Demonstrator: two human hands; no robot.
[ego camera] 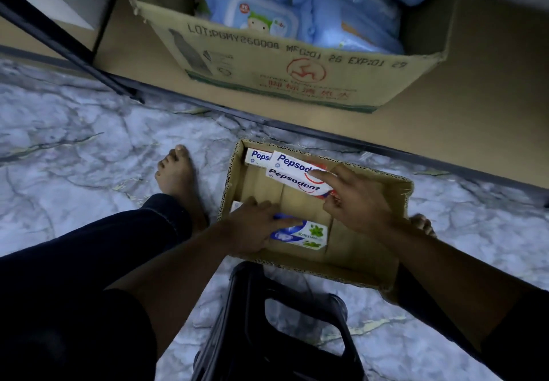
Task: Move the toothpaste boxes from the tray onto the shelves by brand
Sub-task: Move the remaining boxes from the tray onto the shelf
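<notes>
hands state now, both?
Left hand: on the Double Mint box, grip cannot be told.
Right hand: pinching the Pepsodent box.

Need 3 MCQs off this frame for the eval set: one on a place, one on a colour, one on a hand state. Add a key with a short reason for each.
1. Where does the cardboard tray sit?
A) on the shelf
B) on the marbled floor
C) on the stool

2. What colour are the packs in the big carton?
A) blue
B) red
C) yellow

3. What is the right hand doing?
A) hanging idle
B) resting on a knee
C) pinching the stacked Pepsodent boxes

Key:
1 B, the floor shows on three sides of the tray.
2 A, blue packs fill the carton's open top.
3 C, the forefinger lies on top of the boxes and the thumb closes on their near end.
</notes>
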